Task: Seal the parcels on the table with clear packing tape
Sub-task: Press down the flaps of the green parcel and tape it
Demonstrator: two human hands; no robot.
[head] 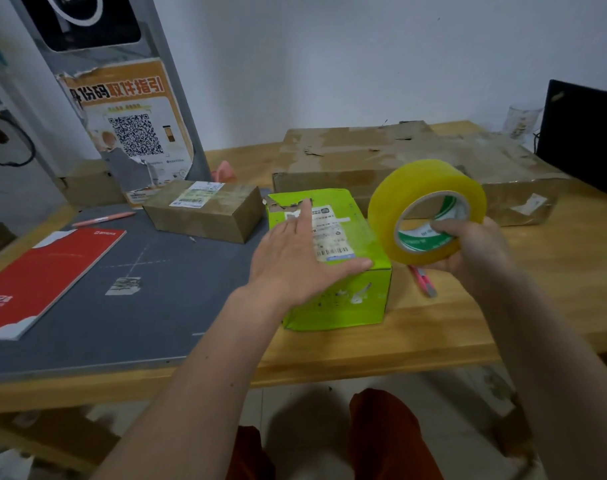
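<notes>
Left hand lies flat, fingers spread, on the bright green cardboard parcel; right hand, just beside it, grips a yellowish packing-tape roll.

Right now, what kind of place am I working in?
Probably a parcel pickup or shipping point: a torn pickup poster with a QR code stands behind labelled parcels such as the green box and the small brown box on a wooden table.

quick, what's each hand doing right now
Left hand: open, fingers flat on top of the green box.
Right hand: holding the tape roll, fingers through its core.
</notes>
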